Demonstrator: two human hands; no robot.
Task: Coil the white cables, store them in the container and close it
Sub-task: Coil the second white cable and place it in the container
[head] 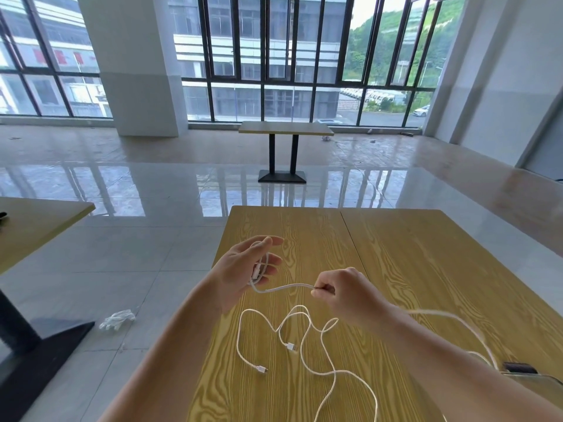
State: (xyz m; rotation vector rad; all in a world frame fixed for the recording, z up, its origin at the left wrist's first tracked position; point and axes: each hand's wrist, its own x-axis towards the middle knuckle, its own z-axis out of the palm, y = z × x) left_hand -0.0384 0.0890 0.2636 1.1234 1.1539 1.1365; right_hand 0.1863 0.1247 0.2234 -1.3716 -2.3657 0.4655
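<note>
Above a wooden table (pixel 411 257), my left hand (pixel 246 269) is raised palm up with its fingers spread. The plug end of a white cable (pixel 283 288) lies across its palm and loops round its fingers. My right hand (pixel 341 292) pinches the same cable a short way along, so the piece between the hands is nearly taut. More white cable (pixel 304 345) lies in loose curves on the table below, with two plug ends showing. At the right edge the clear container (pixel 545 379) is half hidden behind my right forearm.
A second wooden table (pixel 36 226) stands to the left, a third one (pixel 285 128) far off by the windows. A crumpled white glove (pixel 117 319) lies on the shiny tiled floor beside the table's left edge.
</note>
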